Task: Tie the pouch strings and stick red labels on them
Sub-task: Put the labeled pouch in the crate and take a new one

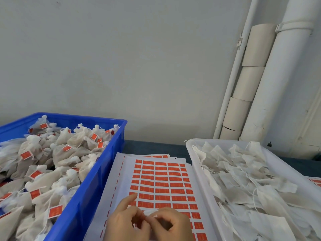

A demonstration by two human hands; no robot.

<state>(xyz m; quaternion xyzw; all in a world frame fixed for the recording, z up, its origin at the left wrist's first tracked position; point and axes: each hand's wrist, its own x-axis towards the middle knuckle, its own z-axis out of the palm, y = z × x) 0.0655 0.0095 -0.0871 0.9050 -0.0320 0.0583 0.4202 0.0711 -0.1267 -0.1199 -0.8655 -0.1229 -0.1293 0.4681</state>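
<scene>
At the bottom middle, my left hand (126, 221) and my right hand (171, 223) meet over the sheet of red labels (163, 186). Both pinch a small white pouch top (150, 212) with its string between the fingertips. My left index finger sticks out toward the label rows. Most of the pouch is hidden by my hands. The blue crate (97, 180) on the left holds several tied pouches with red labels. The white tray (196, 167) on the right holds several flat untied pouches with loose strings.
More label sheets lie under the top sheet and at the far right edge (315, 182). The table has a dark blue surface (152, 146). White pipes and cardboard tubes (250, 84) stand against the grey wall at the back right.
</scene>
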